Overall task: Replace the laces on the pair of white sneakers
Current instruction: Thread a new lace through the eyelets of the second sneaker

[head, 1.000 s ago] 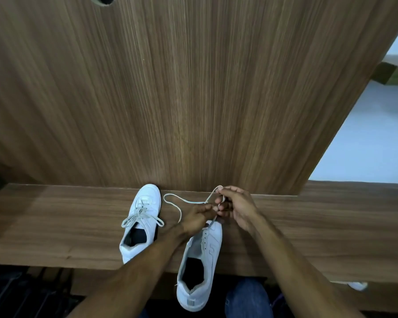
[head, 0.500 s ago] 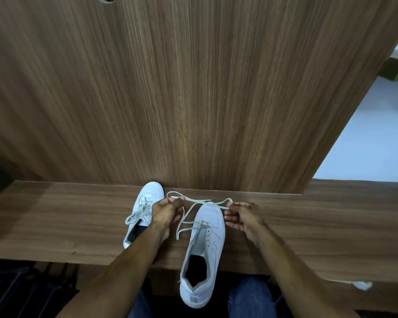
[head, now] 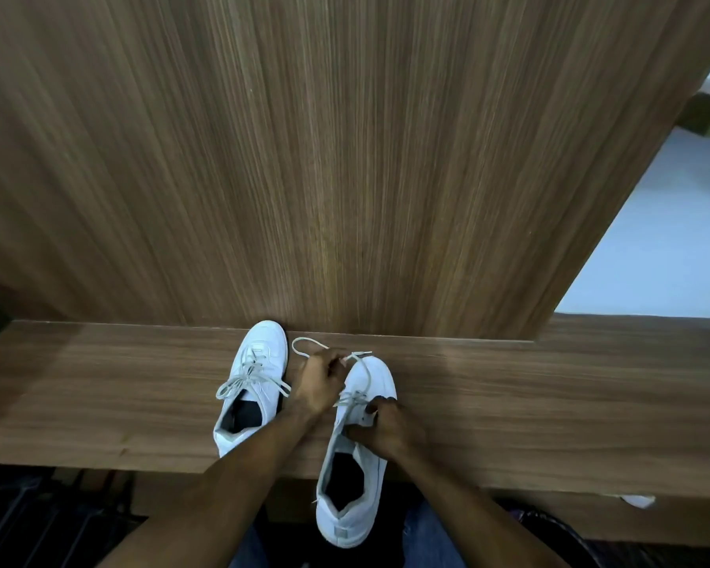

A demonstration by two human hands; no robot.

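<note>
Right hand dropped onto sneaker, grip unclear | left hand pinches lace | heel overhangs ledge

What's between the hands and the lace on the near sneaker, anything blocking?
Nothing visible. The left hand already grips the lace near the toe of the near sneaker, and the right hand rests on its eyelet area. The other sneaker sits off to the left, apart.

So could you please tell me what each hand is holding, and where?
Left hand pinches the lace near its free ends; right hand grips the right sneaker at its eyelet area.
</note>
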